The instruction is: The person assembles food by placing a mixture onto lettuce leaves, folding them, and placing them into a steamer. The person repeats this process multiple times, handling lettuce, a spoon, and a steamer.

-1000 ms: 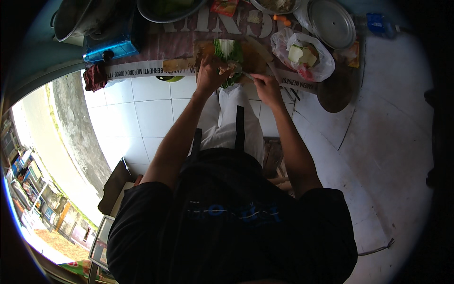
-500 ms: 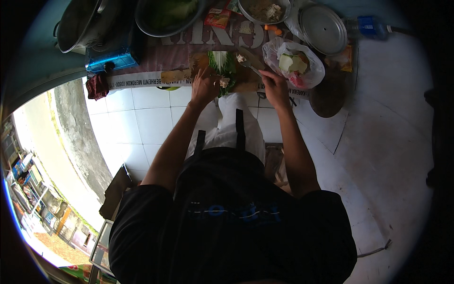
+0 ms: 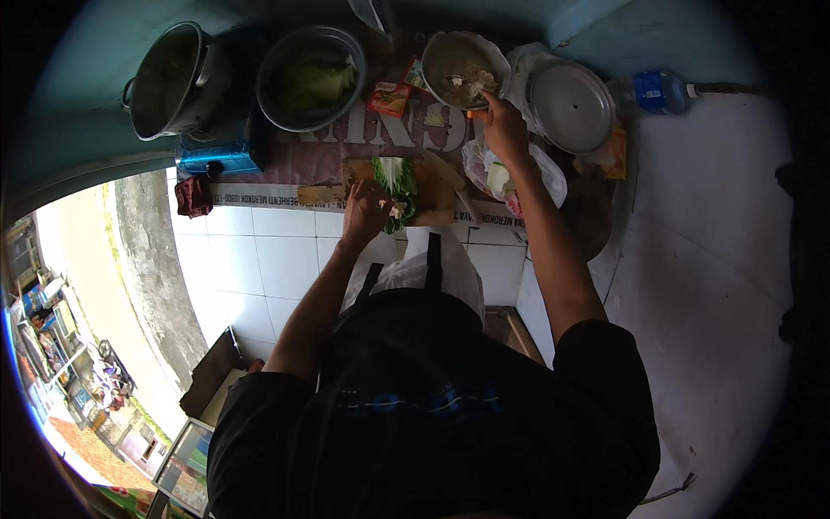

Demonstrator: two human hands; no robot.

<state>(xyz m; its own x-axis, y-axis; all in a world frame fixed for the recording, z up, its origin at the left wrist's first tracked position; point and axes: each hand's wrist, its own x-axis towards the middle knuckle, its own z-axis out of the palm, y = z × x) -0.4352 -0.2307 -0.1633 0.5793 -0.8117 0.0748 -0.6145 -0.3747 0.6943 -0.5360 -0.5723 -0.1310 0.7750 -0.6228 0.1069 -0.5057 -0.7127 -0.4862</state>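
While the half-open left hand [image 3: 367, 210] covers leaves [image 3: 398, 180], any grip by the right hand [image 3: 505, 131] is unclear.

Two hands [image 3: 367, 212] [image 3: 506, 131] are seen; on the far side, one pot [image 3: 166, 86], one stove [image 3: 218, 162], two bowls [image 3: 270, 85] [image 3: 444, 60], one lid [image 3: 566, 112] and one bottle [image 3: 659, 92] are counted.

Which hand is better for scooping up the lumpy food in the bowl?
Probably the right hand: it is at the rim of the bowl, close to the lumpy food. The left hand is farther away, down at the leafy greens.
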